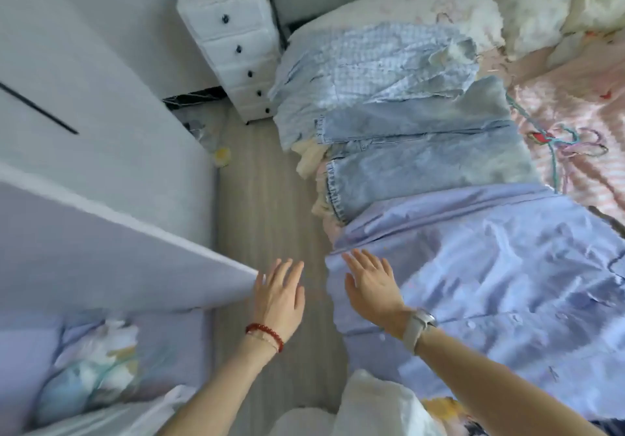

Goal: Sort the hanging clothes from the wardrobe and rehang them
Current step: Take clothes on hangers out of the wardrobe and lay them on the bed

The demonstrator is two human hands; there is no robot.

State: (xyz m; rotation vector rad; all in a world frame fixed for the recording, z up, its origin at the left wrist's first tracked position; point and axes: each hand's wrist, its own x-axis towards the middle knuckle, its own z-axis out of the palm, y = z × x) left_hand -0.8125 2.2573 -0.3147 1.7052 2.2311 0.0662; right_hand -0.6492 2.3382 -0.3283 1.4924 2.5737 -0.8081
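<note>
Three garments are laid across the bed [575, 124]: a lavender shirt [490, 266] nearest, denim jeans [433, 151] beside it, then a blue checked shirt [372, 66]. The right hand [372, 283] (w/ a wristwatch [419, 327]) is laid flat, fingers straight, on the lavender shirt's edge. The left hand [280, 297] is held over the floor [263, 182], fingers relaxed, nothing gripped, just beside the open wardrobe door [118, 249].

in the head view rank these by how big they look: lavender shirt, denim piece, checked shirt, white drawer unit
1. lavender shirt, clearly largest, though it lies nearest the camera
2. denim piece and checked shirt look about alike; both are partly overlapped, so I won't rank them
3. white drawer unit, smallest, but farthest away
</note>
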